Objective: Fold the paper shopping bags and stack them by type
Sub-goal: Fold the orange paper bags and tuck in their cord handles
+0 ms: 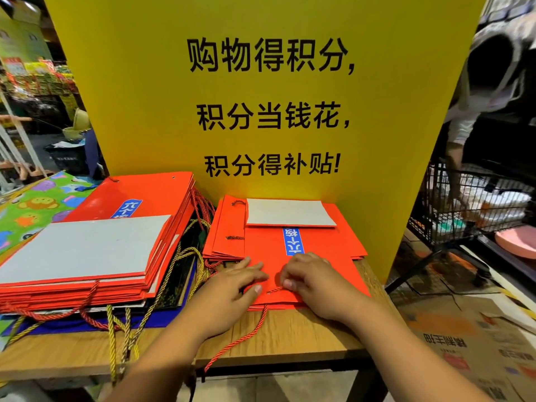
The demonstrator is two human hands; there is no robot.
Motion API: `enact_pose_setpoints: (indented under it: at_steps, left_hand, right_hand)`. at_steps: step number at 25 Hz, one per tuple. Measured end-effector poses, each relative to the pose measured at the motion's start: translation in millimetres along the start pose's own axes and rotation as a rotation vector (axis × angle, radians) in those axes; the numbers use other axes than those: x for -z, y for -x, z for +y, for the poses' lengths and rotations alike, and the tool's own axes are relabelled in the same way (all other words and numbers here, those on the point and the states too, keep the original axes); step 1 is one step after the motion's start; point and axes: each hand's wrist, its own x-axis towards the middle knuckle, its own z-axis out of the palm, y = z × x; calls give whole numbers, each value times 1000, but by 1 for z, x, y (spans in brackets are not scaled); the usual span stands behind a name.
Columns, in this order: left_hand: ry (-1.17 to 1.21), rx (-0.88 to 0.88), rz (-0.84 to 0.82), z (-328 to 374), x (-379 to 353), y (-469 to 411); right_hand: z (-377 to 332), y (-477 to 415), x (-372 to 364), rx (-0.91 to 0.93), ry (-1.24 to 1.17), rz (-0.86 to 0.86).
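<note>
- The top red bag (319, 248) is lying flat on the smaller red stack (227, 236), at the right side of the wooden table (290, 338). Its far end is reaching toward the yellow board (261, 111) at the back edge.
- The left hand (232, 282) is resting on the near part of this bag with the fingers stretched out and flat. It is pressing and gripping nothing.
- The right hand (314, 285) is lying just beside it with the fingers bent down onto the paper, next to a short cord loop (274, 291). I cannot tell if it is pinching the cord or only pressing.
- The bag is probably handling as a light thing, with thin but rather stiff paper that is holding a crease well and sliding easily on the bags below.
- I think it is best to hold it with flat palms on the face or by the side edges, not by the cord.
- A grey card sheet (290, 212) is sitting on its far part and is likely making that end stiffer.
- The bag is showing a bright orange-red colour, with a blue label (294, 242) in white characters along the middle.
- A twisted red handle cord (237, 340) is hanging over the front edge.
- The larger red stack (139, 195) is lying toward the left side, on top of dark blue bags (171, 317).
</note>
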Motion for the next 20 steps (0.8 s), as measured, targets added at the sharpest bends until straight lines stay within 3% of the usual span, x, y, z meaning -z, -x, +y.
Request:
enact_pose_setpoints:
  at_steps: [2, 4, 7, 9, 12, 20]
  left_hand:
    - [-42, -14, -31, 2, 0, 0]
    - [-77, -7, -37, 2, 0, 1]
    - [-71, 15, -18, 2, -1, 0]
    - [-94, 1, -18, 2, -2, -1]
    - [-156, -18, -3, 5, -4, 0]
    - [6, -197, 24, 13, 9, 11]
  right_hand:
    - [-3, -1, -1, -56, -207, 58]
    - [-6, -3, 10, -246, -721, 165]
    - [6, -2, 44, -529, -1491, 540]
    - [20, 0, 60, -599, -1789, 741]
    - [29, 5, 57, -562, -1942, 785]
    - [27, 8, 81, -328, -2144, 816]
